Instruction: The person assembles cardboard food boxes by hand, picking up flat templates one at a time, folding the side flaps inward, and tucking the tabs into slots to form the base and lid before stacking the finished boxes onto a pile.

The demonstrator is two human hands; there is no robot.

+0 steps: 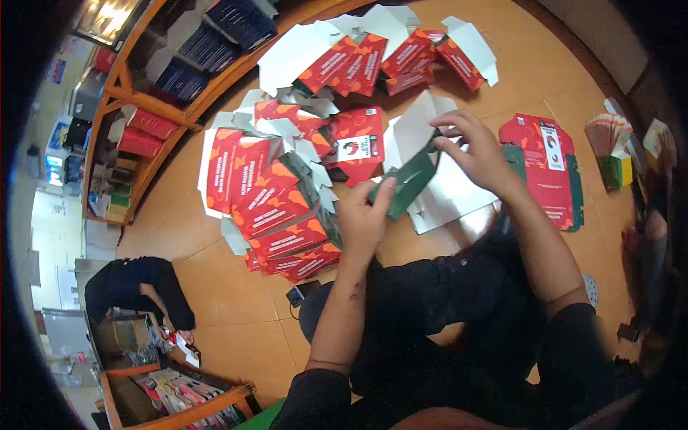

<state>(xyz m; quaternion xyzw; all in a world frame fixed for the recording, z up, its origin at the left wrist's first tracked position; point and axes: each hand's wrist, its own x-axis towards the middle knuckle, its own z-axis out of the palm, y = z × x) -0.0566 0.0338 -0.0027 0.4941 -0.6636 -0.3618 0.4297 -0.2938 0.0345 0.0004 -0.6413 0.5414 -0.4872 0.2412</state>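
A partly folded cardboard box is between my two hands in front of my lap, its green side panel facing me and its white inside showing behind. My left hand grips the near left end of the green panel, thumb on top. At the far right end of that panel, my right hand pinches a dark flap between thumb and fingers. A red box with a white label lies just beyond my left hand. Flat red cartons are stacked on the floor right of my right forearm.
Folded red boxes are heaped on the left, and more red boxes stand in a row farther off. Wooden shelves hold dark and red boxes. Another person bends over at lower left. Paper bundles stand at far right.
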